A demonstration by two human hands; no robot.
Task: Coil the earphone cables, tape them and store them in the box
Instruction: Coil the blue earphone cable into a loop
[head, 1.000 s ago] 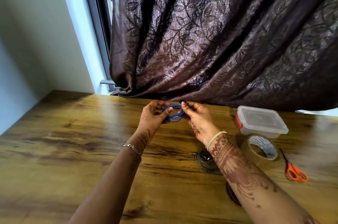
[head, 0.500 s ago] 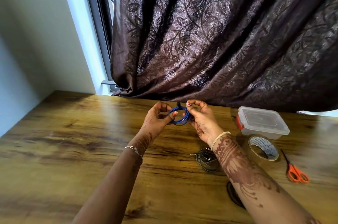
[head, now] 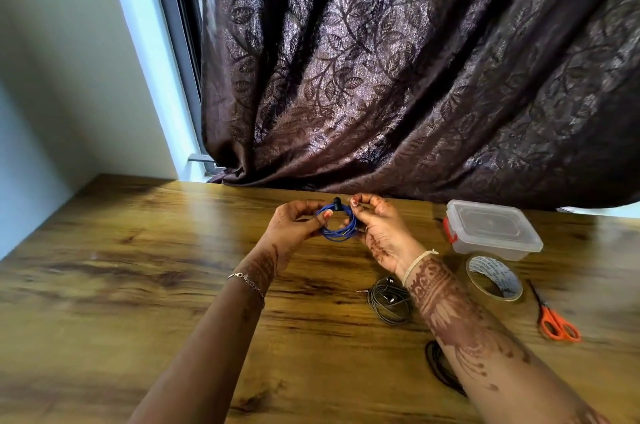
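Note:
A blue earphone cable (head: 338, 232) is wound into a small coil and held above the wooden table (head: 121, 285) near its far edge. My left hand (head: 294, 226) pinches the coil's left side and my right hand (head: 377, 229) grips its right side, with a dark earbud sticking up at the top. A grey coiled earphone cable (head: 389, 302) lies on the table under my right wrist. A dark cable (head: 440, 364) shows partly from beneath my right forearm. The clear plastic box (head: 491, 229), lid on, stands at the right, with a roll of clear tape (head: 493, 278) in front of it.
Orange-handled scissors (head: 554, 318) lie right of the tape roll. A dark patterned curtain (head: 415, 77) hangs down to the table's far edge, just behind my hands and the box. A wall and window frame stand at the left.
Both hands have shifted slightly to the right with the blue coil, which now looks rounder and tighter. The earbud has come up at the top of the coil.

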